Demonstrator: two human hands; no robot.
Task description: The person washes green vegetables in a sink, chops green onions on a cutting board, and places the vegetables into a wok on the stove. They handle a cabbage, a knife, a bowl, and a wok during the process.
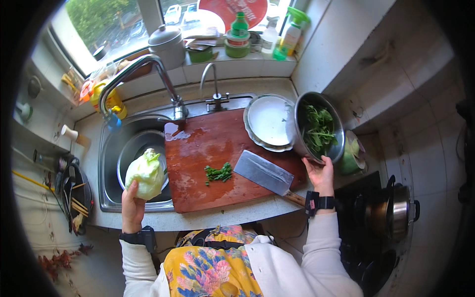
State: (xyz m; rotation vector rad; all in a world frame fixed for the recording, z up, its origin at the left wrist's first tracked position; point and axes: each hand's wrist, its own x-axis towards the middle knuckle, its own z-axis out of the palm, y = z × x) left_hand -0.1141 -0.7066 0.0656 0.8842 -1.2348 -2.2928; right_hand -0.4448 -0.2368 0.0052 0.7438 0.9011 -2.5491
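My left hand (pixel 132 210) is closed round the lower side of a pale green cabbage (pixel 146 175), holding it above the sink (pixel 106 185). On the right, my right hand (pixel 320 174) grips the near rim of a metal bowl (pixel 338 119), which tilts toward me with leafy greens (pixel 319 129) inside. The bowl overlaps the edge of stacked white plates (pixel 267 119). Between my hands lies a wooden cutting board (pixel 198 153), partly over the sink. It bears a small heap of chopped greens (pixel 218 172) and a cleaver (pixel 262 171), whose handle points toward me at the right.
A metal basin (pixel 124 153) sits in the sink under the curved faucet (pixel 148 60). A lidded pot (pixel 166 45) and spray bottles (pixel 289 37) line the windowsill. A cooking pot (pixel 396 213) stands on the stove at right; chopsticks (pixel 79 205) are in a holder at left.
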